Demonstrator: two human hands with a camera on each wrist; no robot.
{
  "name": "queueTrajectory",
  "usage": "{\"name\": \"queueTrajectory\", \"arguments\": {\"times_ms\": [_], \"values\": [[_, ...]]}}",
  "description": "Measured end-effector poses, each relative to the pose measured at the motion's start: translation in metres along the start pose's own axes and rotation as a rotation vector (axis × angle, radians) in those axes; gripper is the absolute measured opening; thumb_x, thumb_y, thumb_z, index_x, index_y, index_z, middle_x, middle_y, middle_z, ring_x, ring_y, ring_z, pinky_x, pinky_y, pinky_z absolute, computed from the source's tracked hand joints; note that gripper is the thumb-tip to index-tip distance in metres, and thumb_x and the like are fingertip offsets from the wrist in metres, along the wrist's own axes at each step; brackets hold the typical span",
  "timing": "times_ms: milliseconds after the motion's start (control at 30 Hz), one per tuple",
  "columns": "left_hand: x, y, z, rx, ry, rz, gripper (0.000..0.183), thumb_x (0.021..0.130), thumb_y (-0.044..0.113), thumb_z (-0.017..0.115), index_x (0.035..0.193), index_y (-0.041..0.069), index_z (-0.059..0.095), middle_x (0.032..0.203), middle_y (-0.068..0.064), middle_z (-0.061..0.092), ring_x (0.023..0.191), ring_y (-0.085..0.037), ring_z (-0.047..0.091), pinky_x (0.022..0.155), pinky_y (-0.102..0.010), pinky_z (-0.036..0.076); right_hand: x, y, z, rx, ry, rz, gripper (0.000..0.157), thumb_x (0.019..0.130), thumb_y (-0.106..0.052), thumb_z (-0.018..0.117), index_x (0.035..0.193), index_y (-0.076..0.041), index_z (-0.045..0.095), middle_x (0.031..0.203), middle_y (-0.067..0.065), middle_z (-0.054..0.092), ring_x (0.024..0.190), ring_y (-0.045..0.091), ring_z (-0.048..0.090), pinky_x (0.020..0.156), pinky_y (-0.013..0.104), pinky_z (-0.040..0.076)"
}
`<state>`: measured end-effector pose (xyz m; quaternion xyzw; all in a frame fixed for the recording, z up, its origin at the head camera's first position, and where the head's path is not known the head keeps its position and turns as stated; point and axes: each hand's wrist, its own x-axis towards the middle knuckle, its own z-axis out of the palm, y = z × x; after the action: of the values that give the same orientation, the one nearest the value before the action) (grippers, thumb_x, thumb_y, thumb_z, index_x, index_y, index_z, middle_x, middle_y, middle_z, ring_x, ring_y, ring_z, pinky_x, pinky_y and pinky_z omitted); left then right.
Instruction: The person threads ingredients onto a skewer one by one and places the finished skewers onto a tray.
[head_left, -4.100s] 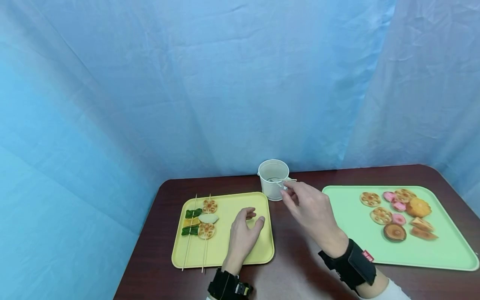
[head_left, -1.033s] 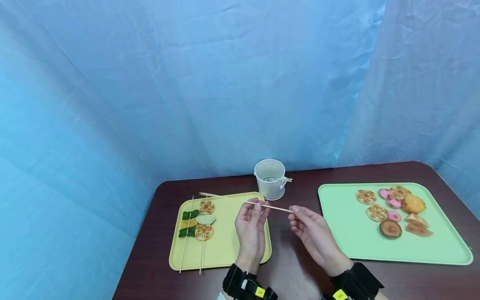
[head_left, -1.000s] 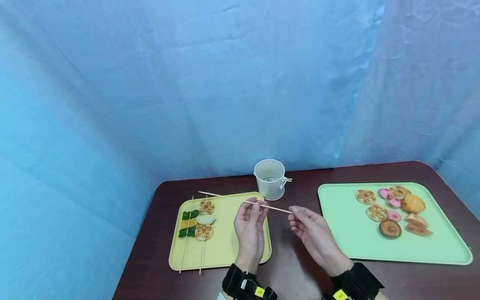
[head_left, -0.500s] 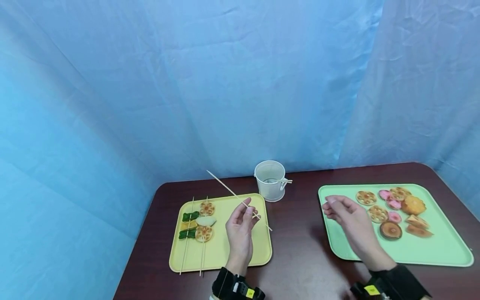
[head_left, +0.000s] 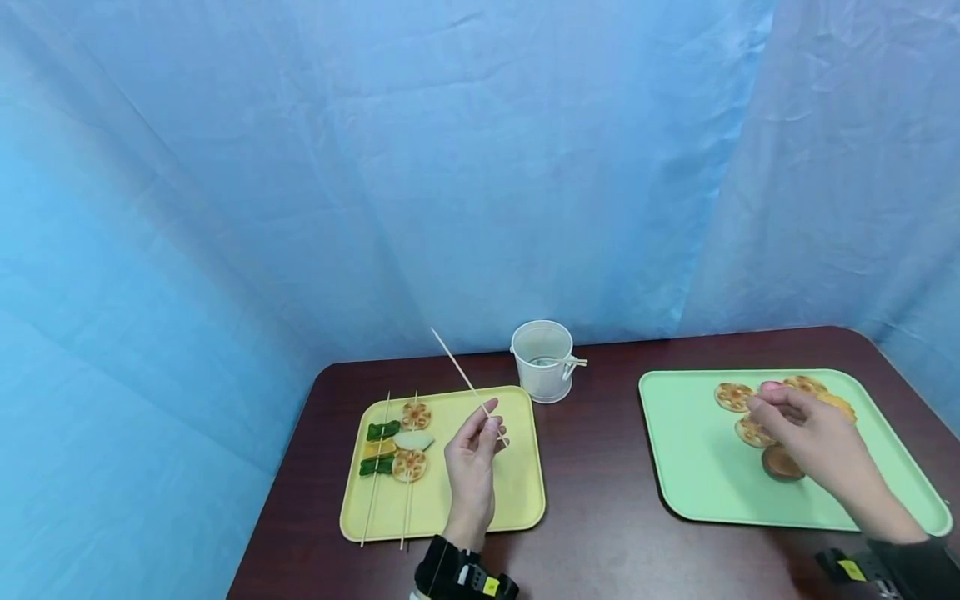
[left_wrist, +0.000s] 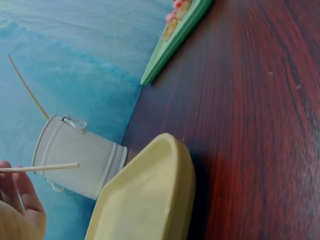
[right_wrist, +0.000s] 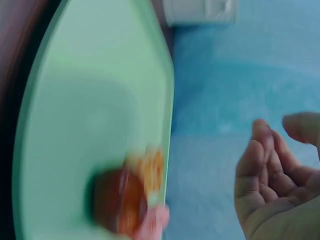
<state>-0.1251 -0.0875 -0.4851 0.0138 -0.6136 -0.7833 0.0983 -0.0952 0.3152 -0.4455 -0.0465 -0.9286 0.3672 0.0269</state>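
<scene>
My left hand pinches a thin wooden skewer, which slants up and away over the yellow tray. Nothing is threaded on the skewer's visible length. Over the food on the green tray hovers my right hand. In the right wrist view, that hand has its thumb apart from its loosely bent fingers and holds nothing. Lotus root slices and a brown mushroom lie beside and below it. My hand hides most of the pink pieces and the brown wedges.
A small white bucket with skewers leaning in it stands at the back between the trays. Two loaded skewers lie on the yellow tray, one with green pieces, one with lotus slices. A blue curtain hangs behind the table.
The skewer came from near the bucket into both hands. My right hand then let go and moved right, over the green tray's food. My left hand keeps the skewer, now tilted more steeply.
</scene>
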Motion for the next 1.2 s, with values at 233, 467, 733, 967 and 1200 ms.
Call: {"name": "queueTrajectory", "arguments": {"times_ms": [233,467,733,967,1200], "values": [[0.001,0.0,-0.007,0.045,0.012,-0.052,0.038,0.093,0.015,0.063,0.125,-0.004,0.062,0.091,-0.01,0.063,0.082,-0.013,0.06,0.07,-0.026,0.053,0.0,0.024,-0.007,-0.293,-0.029,0.025,0.068,0.093,-0.056,0.051,0.111,0.008,0.064,0.086,0.015,0.066,0.067,0.027,0.058,0.05,0.036,0.042],[-0.001,-0.002,-0.013,0.023,0.047,-0.13,0.042,0.089,0.015,0.067,0.124,-0.007,0.061,0.097,-0.021,0.062,0.08,-0.013,0.061,0.066,-0.024,0.053,-0.008,0.035,-0.004,-0.404,-0.055,0.023,0.06,0.092,-0.057,0.05,0.089,0.001,0.065,0.063,0.001,0.045,0.054,0.015,0.037,0.047,0.03,0.027],[-0.002,-0.003,-0.017,0.04,0.054,-0.159,0.039,0.09,0.015,0.066,0.121,-0.008,0.061,0.1,-0.018,0.062,0.082,-0.014,0.061,0.067,-0.024,0.053,-0.008,0.04,0.007,-0.387,-0.109,0.104,0.052,0.09,-0.053,0.057,0.076,-0.002,0.059,0.056,-0.002,0.043,0.051,0.015,0.037,0.046,0.03,0.025],[-0.003,-0.003,-0.019,0.075,0.023,-0.09,0.036,0.091,0.02,0.065,0.118,-0.005,0.063,0.111,-0.021,0.063,0.09,-0.022,0.061,0.074,-0.026,0.052,-0.009,0.045,0.011,-0.379,-0.068,0.107,0.056,0.085,-0.057,0.061,0.089,-0.001,0.052,0.072,0.005,0.053,0.059,0.017,0.041,0.05,0.032,0.03],[-0.003,0.002,-0.017,0.204,-0.089,0.047,0.023,0.092,0.009,0.062,0.11,-0.003,0.07,0.104,-0.017,0.067,0.094,-0.023,0.062,0.081,-0.027,0.051,-0.004,0.041,0.019,-0.365,-0.077,0.114,0.035,0.082,-0.036,0.07,0.068,-0.01,0.052,0.06,-0.003,0.03,0.056,0.015,0.029,0.05,0.031,0.02]]}}
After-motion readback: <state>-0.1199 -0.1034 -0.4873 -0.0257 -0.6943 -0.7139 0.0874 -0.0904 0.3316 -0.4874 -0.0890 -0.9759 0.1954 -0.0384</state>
